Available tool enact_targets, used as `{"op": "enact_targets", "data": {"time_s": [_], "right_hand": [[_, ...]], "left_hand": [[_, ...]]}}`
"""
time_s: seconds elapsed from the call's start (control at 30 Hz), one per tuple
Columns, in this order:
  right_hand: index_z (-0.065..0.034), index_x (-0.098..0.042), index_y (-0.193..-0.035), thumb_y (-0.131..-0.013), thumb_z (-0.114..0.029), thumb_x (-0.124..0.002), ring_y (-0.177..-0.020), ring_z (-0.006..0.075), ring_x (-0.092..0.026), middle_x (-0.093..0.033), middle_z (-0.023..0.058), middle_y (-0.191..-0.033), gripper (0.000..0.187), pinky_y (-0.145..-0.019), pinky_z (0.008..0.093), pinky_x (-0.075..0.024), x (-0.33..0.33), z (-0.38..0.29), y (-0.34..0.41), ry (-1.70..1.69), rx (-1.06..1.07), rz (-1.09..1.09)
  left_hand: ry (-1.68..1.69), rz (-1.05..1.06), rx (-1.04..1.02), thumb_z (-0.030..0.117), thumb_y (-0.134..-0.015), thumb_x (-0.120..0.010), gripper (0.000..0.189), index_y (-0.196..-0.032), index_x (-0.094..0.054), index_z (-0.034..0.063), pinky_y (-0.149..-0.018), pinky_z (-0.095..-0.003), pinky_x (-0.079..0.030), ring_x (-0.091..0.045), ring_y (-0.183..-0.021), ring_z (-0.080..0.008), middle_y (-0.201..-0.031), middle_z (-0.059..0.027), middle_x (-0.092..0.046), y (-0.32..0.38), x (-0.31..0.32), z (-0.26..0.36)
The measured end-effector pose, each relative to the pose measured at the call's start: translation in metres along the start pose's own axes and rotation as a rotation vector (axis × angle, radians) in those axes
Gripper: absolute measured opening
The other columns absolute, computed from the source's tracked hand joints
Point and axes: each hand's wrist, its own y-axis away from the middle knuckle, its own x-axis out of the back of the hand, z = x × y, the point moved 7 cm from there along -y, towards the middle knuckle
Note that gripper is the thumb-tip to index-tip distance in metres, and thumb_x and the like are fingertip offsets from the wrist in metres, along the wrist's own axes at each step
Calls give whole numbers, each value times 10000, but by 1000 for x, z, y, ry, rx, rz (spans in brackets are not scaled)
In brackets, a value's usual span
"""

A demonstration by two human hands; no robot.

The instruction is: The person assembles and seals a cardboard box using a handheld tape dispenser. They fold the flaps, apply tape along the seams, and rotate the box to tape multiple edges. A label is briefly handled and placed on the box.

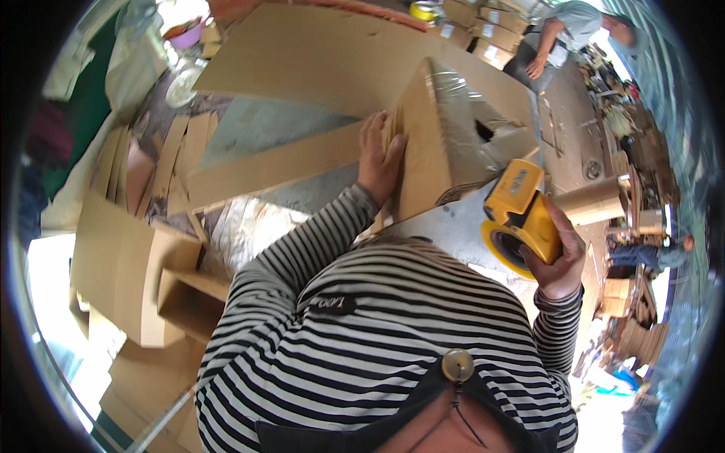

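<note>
A cardboard box point(420, 164) stands on a grey tabletop point(294, 189) in front of me. Shiny clear packing tape point(457, 136) covers its right-hand face, where a dark gap shows beside a bent piece. My left hand point(378, 161) lies against the box's left side, thumb apart from the fingers, gripping nothing that I can see. In my right hand point(558, 257) is a yellow tape dispenser point(521, 212) with a tape roll, held just right of the box's near corner. Behind the box spreads a large cardboard sheet point(306, 59), and a cardboard strip point(277, 170) runs leftward from my left hand.
Cardboard pieces point(116, 266) and an open carton point(192, 300) crowd my left. A cardboard tube point(595, 201) lies beyond the dispenser. At upper right stands another person point(558, 48) near stacked cartons point(498, 28); a second person point(651, 256) is farther off at right.
</note>
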Motion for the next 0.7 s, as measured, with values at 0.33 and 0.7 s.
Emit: {"op": "enact_targets", "data": {"time_s": [0.33, 0.7], "right_hand": [[2, -530, -1385, -676, 98, -776, -1129, 266, -652, -638, 197, -1225, 757, -991, 338, -513, 42, 19, -14, 116, -47, 22], [-84, -558, -1388, -727, -91, -810, -924, 307, -704, -690, 182, -1054, 708, -839, 347, -564, -34, 69, -7, 261, -228, 289]], "left_hand": [[-311, -605, -791, 319, -876, -689, 355, -1111, -695, 53, -1002, -437, -440, -646, -1120, -290, -1179, -100, -696, -54, -74, 148], [-237, -605, -766, 166, -893, -626, 200, -1006, -712, 25, -950, -384, -444, -664, -1023, -282, -1067, -113, -726, -82, -106, 132]]}}
